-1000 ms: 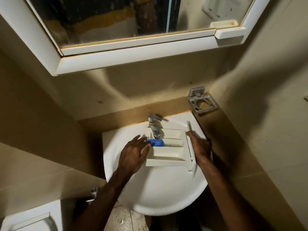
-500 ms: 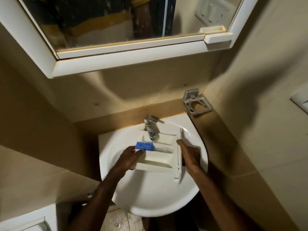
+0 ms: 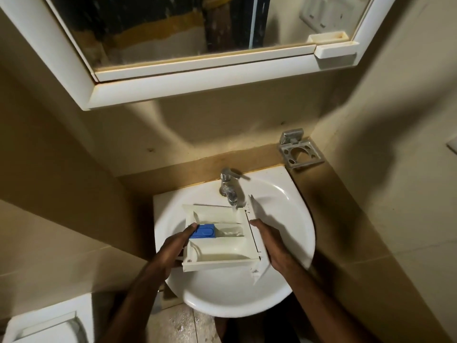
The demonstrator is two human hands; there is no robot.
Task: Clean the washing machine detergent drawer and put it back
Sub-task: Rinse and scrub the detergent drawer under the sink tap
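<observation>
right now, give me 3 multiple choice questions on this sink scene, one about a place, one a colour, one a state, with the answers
1. Where is the detergent drawer?
A. on the floor
B. over the sink, under the tap
C. on the mirror cabinet's ledge

2. What colour is the insert in the drawer's middle compartment?
A. red
B. green
C. blue

3. How is the drawer held?
A. by both hands, one at each end
B. by one hand only
C. by no hand, lying in the basin

Answers:
1 B, the drawer's far corner sits right below the spout.
2 C, the insert is plainly blue against the white plastic.
3 A, the left hand grips the insert end and the right hand holds the front panel end.
</observation>
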